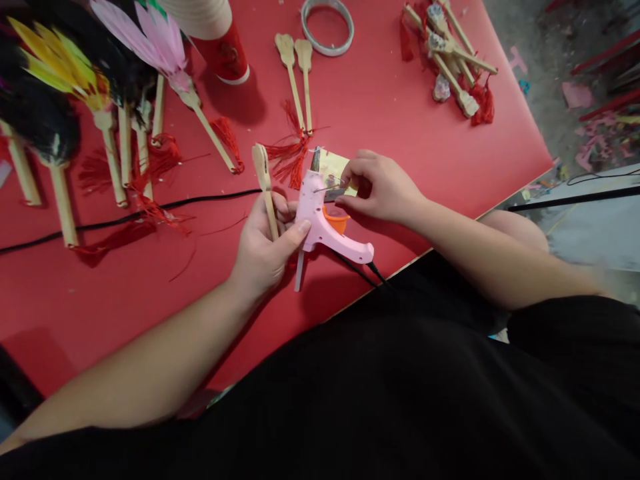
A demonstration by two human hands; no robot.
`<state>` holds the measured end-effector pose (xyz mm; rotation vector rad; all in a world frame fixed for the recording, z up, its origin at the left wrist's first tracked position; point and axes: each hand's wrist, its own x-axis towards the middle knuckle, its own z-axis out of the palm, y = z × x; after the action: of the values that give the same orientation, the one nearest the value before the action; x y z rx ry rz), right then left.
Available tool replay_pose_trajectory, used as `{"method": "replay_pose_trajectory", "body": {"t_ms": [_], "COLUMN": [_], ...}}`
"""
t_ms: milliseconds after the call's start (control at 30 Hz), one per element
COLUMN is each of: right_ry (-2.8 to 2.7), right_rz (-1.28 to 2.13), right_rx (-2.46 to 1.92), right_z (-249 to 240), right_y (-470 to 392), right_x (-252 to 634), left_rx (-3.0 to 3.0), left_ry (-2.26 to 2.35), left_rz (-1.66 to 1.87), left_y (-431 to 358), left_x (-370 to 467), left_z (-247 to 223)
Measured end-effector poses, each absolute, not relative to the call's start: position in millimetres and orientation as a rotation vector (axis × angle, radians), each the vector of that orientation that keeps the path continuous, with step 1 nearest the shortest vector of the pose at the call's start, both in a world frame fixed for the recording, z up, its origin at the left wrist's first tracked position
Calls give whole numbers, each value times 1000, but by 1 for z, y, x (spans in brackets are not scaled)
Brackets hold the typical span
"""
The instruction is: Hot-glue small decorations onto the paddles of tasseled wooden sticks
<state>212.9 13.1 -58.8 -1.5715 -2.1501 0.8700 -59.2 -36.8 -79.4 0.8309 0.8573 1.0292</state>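
Note:
My left hand [263, 247] is closed round a pink glue gun [315, 213] and a wooden handle [270, 213] with a rounded head. The handle stands upright between the fingers, and my thumb presses on the gun's body. The gun's dark nozzle points away from me, and a glue stick [299, 272] juts from its rear. My right hand [377, 183] has thumb and index finger pinched at the gun's thin wire stand [330, 187]. A pale yellow piece [334, 165] lies behind those fingertips, and an orange cup-like thing [336, 219] is partly hidden by the gun.
Feathered fans [65, 67] with wooden handles and red tassels lie at left. A stack of paper cups [220, 40] stands behind. Two tasselled handles [295, 73], a roll of clear tape [327, 27] and a handle pile [450, 60] lie farther back. A black cord [200, 199] crosses the red table [125, 287].

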Motion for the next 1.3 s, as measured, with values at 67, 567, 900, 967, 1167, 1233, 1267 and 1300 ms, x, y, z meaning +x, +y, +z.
{"method": "replay_pose_trajectory", "body": {"t_ms": [67, 567, 900, 967, 1167, 1233, 1267, 1300], "right_ry": [-2135, -2073, -2106, -2095, -1955, -1939, -1943, -1953], "right_rz": [899, 951, 892, 839, 1145, 1357, 1408, 1415], "right_rx": [-1550, -1449, -1449, -1457, -1195, -1052, -1016, -1006], "right_z": [-57, -65, -62, -61, -41, -35, -33, -33], "right_y": [12, 7, 6, 5, -16, -24, -27, -29], "right_x": [211, 217, 222, 222, 208, 202, 199, 197], "left_rx": [860, 684, 664, 654, 614, 630, 638, 644], "left_ry": [849, 936, 982, 998, 1009, 989, 979, 976], "left_rz": [1023, 1038, 885, 841, 841, 847, 851, 865], "left_y": [-36, -31, -21, -20, -21, -21, -22, -22], "left_x": [-60, -60, -65, -67, -71, -71, -72, -71], "left_z": [-80, -53, -39, -40, -43, -45, -45, -46]}}
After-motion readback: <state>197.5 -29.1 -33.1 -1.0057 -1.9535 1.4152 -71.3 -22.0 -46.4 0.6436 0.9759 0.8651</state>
